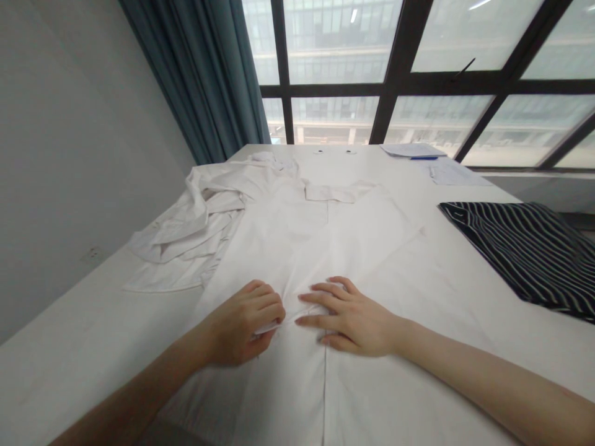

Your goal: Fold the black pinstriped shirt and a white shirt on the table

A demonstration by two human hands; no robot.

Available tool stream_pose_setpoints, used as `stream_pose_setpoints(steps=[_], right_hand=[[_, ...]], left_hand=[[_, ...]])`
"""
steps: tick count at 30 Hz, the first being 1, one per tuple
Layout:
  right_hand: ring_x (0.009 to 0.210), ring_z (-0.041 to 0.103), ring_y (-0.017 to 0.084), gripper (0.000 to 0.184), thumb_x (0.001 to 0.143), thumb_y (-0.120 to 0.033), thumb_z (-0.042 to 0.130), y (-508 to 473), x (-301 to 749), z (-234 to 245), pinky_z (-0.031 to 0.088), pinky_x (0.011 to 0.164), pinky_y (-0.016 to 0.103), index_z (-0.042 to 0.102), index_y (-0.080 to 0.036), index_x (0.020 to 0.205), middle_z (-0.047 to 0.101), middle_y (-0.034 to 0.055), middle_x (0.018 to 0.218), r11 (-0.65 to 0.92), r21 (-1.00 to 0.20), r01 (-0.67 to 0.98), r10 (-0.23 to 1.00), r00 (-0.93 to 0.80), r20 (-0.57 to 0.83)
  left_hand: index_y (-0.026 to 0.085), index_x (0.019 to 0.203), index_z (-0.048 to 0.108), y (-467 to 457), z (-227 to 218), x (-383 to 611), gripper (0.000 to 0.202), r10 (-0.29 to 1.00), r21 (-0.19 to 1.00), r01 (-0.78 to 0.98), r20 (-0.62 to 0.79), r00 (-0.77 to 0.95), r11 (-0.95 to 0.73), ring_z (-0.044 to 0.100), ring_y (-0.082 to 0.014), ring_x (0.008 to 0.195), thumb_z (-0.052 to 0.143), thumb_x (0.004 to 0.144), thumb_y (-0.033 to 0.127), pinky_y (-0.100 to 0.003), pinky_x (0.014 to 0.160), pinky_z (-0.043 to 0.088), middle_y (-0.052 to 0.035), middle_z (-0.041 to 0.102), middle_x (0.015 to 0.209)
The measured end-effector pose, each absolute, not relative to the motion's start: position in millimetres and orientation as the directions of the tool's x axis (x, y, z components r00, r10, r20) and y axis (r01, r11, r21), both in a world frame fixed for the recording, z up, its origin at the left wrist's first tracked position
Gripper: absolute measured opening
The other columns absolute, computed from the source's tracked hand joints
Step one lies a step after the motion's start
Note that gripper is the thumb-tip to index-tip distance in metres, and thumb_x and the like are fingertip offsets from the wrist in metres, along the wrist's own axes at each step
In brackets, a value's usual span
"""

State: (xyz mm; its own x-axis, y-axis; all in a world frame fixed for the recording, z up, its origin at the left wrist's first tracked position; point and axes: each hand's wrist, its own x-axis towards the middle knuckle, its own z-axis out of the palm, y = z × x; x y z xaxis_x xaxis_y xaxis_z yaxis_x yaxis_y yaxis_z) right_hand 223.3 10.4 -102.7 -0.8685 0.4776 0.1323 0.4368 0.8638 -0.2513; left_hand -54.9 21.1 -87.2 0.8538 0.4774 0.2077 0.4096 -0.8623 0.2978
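A white shirt [297, 241] lies spread on the table, its collar [329, 192] at the far end and a front seam running down the middle toward me. My left hand [246, 322] is closed, pinching a fold of the shirt's fabric just left of that seam. Right beside it, my right hand [346, 319] rests palm down with fingers spread on the cloth, pointing toward the left hand. Small creases run between the two hands. The shirt's near end passes out of view at the bottom.
More crumpled white cloth [186, 223] lies along the left side of the white table [60, 353]. A black striped garment [530, 248] is at the right edge. Papers [413, 150] and a blue pen [424, 158] are at the far right. Beyond are a blue curtain [204, 74] and windows.
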Motion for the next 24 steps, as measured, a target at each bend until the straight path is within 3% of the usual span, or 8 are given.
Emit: stream_pose_setpoints(steps=[6, 14, 19, 24], right_hand=[[0.144, 0.023, 0.027, 0.050, 0.100, -0.051, 0.034, 11.4, 222.7, -104.3, 0.016, 0.115, 0.053, 0.042, -0.031, 0.146, 0.033, 0.0036, 0.157, 0.855, -0.253, 0.454, 0.489, -0.867, 0.095], [0.145, 0.022, 0.027, 0.048, 0.100, -0.050, 0.037, 10.9, 222.7, -103.5, 0.016, 0.115, 0.055, 0.043, -0.034, 0.145, 0.033, 0.0036, 0.157, 0.857, -0.259, 0.446, 0.483, -0.870, 0.101], [0.145, 0.022, 0.027, 0.049, 0.100, -0.051, 0.036, 10.9, 222.7, -103.0, 0.016, 0.115, 0.055, 0.042, -0.034, 0.145, 0.033, 0.0032, 0.157, 0.853, -0.268, 0.447, 0.485, -0.870, 0.093], [0.146, 0.021, 0.027, 0.051, 0.099, -0.052, 0.036, 11.7, 222.3, -103.2, 0.016, 0.115, 0.055, 0.040, -0.033, 0.146, 0.032, 0.0028, 0.158, 0.851, -0.275, 0.447, 0.484, -0.871, 0.082]], left_hand=[[0.019, 0.087, 0.053, 24.9, -90.8, -55.7, 0.008, 0.476, 0.242, 0.422, 0.247, 0.844, -0.874, 0.052, -0.0180, 0.082, 0.050, 0.092, 0.014, -0.032, 0.083, 0.039, -0.0019, 0.060, 0.083], [0.019, 0.091, 0.056, 26.3, -87.2, -58.4, 0.003, 0.486, 0.267, 0.428, 0.211, 0.848, -0.863, 0.055, -0.0178, 0.086, 0.054, 0.092, 0.017, -0.033, 0.085, 0.041, -0.0025, 0.063, 0.088], [0.021, 0.103, 0.056, 25.2, -86.3, -63.3, 0.014, 0.472, 0.302, 0.405, 0.197, 0.859, -0.863, 0.056, -0.0176, 0.093, 0.050, 0.093, 0.012, -0.030, 0.085, 0.045, -0.0053, 0.062, 0.103], [0.020, 0.095, 0.060, 20.6, -82.3, -63.0, 0.027, 0.443, 0.279, 0.386, 0.179, 0.878, -0.879, 0.057, -0.0166, 0.091, 0.043, 0.087, 0.000, -0.026, 0.080, 0.047, -0.0062, 0.060, 0.103]])
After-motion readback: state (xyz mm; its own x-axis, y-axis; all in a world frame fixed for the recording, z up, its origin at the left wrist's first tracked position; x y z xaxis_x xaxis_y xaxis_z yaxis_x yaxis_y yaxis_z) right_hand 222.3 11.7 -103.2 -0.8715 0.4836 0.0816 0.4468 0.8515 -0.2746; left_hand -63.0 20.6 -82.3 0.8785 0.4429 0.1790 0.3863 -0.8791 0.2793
